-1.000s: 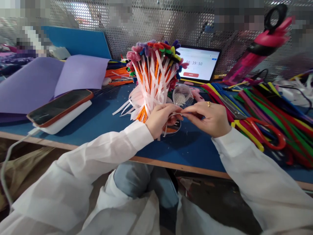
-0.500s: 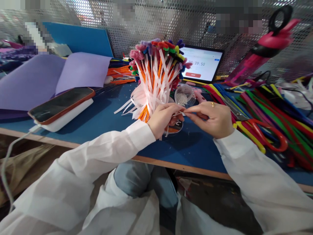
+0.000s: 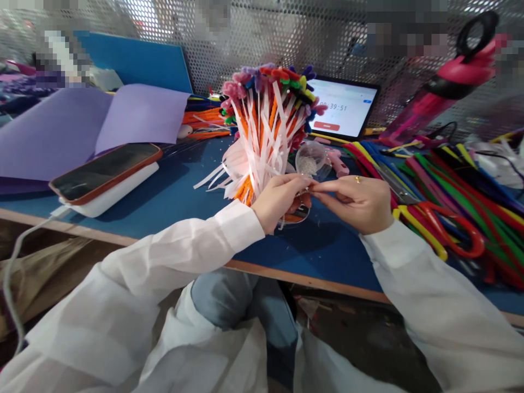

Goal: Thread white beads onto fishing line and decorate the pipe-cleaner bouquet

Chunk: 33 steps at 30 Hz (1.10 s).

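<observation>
My left hand (image 3: 278,201) is closed, with a thin string of small pale beads (image 3: 282,221) hanging below its fingers. My right hand (image 3: 355,201), with a gold ring on one finger, pinches at the left fingertips; whatever lies in that pinch is too small to make out. Just behind the hands, a bouquet (image 3: 266,131) of fuzzy pipe-cleaner flowers stands wrapped in white and pale pink ribbons over orange stems. Close by is a clear plastic cup (image 3: 311,159) of tiny pale beads. A round dark-labelled item (image 3: 298,215) lies partly hidden under my left hand.
Red-handled scissors (image 3: 454,232) lie on bundles of coloured pipe cleaners (image 3: 470,191) at the right. A pink bottle (image 3: 444,90) and a tablet (image 3: 341,106) showing a timer stand behind. To the left are a phone (image 3: 106,170) on a white block and purple sheets (image 3: 141,117).
The view has shifted slightly, moving the scene a little rightward in the picture. My fingertips stay together, with the right fingers a touch closer to the left. The timer has advanced one second.
</observation>
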### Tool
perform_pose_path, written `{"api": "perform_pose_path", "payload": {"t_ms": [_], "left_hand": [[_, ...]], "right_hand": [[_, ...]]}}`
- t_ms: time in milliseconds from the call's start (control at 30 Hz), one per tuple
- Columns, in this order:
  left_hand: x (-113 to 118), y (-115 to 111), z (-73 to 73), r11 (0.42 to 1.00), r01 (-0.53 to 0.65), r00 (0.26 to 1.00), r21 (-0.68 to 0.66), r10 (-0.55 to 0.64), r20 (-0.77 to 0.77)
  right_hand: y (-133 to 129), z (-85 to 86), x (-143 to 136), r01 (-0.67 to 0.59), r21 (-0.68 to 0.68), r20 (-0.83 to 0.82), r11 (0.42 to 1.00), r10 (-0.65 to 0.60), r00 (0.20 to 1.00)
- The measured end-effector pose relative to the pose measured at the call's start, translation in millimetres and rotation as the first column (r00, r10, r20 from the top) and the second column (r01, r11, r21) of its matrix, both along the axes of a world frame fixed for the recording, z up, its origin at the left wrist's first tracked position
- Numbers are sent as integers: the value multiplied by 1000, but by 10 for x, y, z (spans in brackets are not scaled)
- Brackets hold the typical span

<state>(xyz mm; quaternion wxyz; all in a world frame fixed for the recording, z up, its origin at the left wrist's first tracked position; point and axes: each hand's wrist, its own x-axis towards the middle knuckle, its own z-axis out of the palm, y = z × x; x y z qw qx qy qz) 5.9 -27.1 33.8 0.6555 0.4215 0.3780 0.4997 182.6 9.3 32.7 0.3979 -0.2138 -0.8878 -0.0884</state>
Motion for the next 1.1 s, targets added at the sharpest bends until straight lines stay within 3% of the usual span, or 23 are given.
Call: {"api": "perform_pose_path", "payload": {"t_ms": [433, 567, 700, 1100], "left_hand": [[-7, 29, -7, 999, 35, 999, -36, -35, -5], [-15, 49, -20, 998, 43, 999, -37, -43, 8], [-24, 48, -22, 998, 49, 999, -37, -49, -4], [-54, 31, -20, 997, 75, 997, -16, -75, -8]], "right_hand": [[6, 20, 36, -23, -76, 11, 997, 24, 1000], [7, 35, 64, 49, -124, 58, 991, -42, 997], [16, 54, 92, 40, -155, 50, 987, -33, 998], [37, 68, 100, 12, -105, 58, 994, -6, 998]]}}
